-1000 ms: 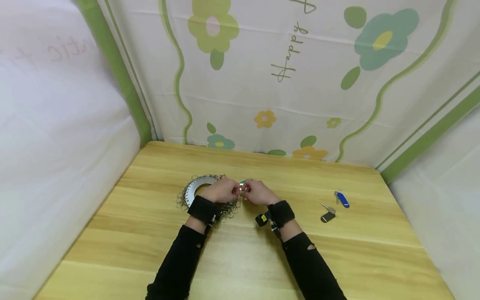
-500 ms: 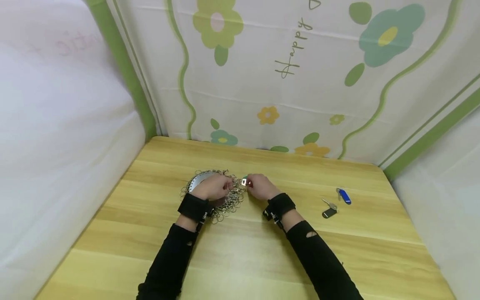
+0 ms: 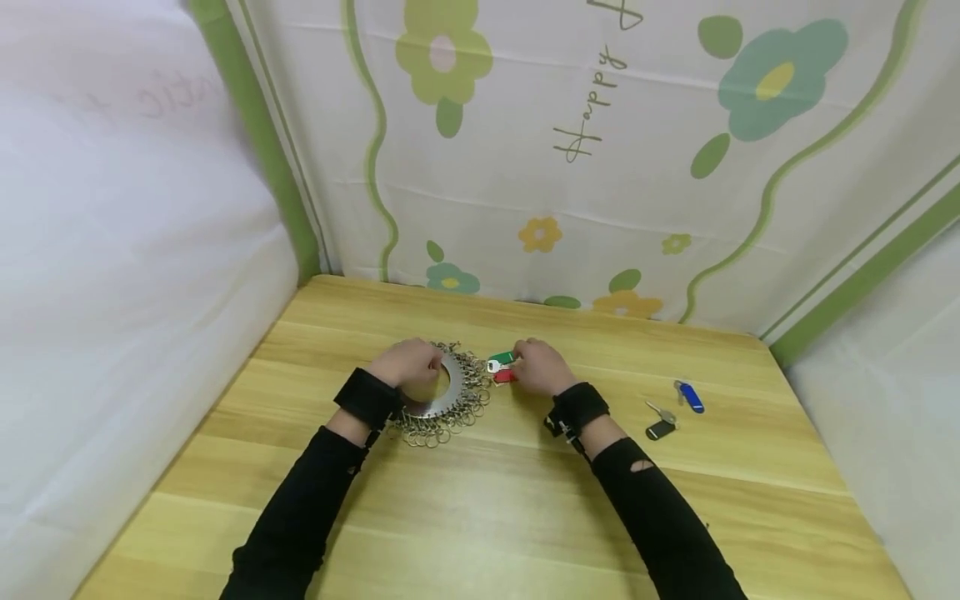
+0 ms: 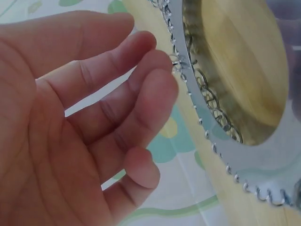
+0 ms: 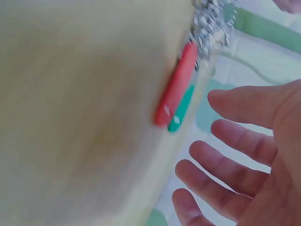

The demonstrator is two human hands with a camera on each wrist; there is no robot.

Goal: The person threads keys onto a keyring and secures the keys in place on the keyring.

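A flat silver ring (image 3: pixel 453 395) fringed with many small split rings (image 3: pixel 480 379) lies left of centre on the table. Over its left side is my left hand (image 3: pixel 405 364); in the left wrist view its loosely bent fingers (image 4: pixel 157 101) are beside the ring's toothed edge, holding nothing. At the fringe's right side lie a green key tag (image 3: pixel 502 358), a red key tag (image 3: pixel 506 377) and a silver key (image 3: pixel 494 366). My right hand (image 3: pixel 542 367) is just right of them. The right wrist view shows its fingers spread and apart from the red tag.
Farther right on the wooden table (image 3: pixel 480 517) lie a blue key tag (image 3: pixel 692 398) with a key and a black key tag (image 3: pixel 660 430) with another key (image 3: pixel 663 412). White flowered cloth (image 3: pixel 480 183) walls in the back and sides.
My left hand has moved left, uncovering more of the ring's right side. My right hand has let go of the key and tags and drawn back to the right; the red and green tags now show.
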